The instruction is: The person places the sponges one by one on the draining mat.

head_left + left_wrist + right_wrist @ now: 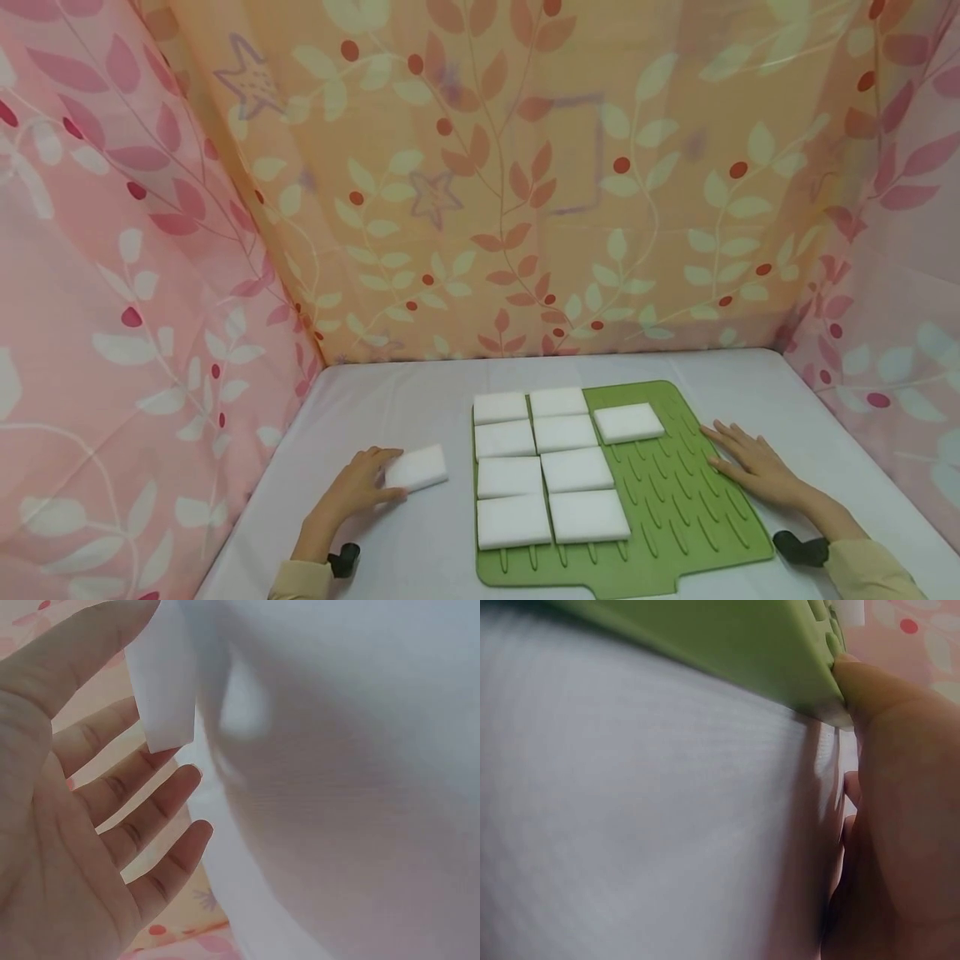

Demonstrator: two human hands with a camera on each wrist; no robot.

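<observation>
Between thumb and index finger, my left hand point(356, 486) pinches a white sponge block point(422, 468) by its left end, to the left of the green ridged drying mat point(697, 525). In the left wrist view the same sponge point(161, 686) shows narrow side on, with the other fingers loosely spread below it. White sponges point(583, 515) lie on the mat in two columns at its left, and one more sponge point(628, 423) starts a third column at the back. My right hand point(761, 473) rests at the mat's right edge, thumb point(877, 694) touching its rim, fingers extended.
A white cloth point(360, 400) covers the table. Floral curtains point(525, 183) enclose it at the back and on both sides. Each wrist carries a black strap-on device point(798, 550).
</observation>
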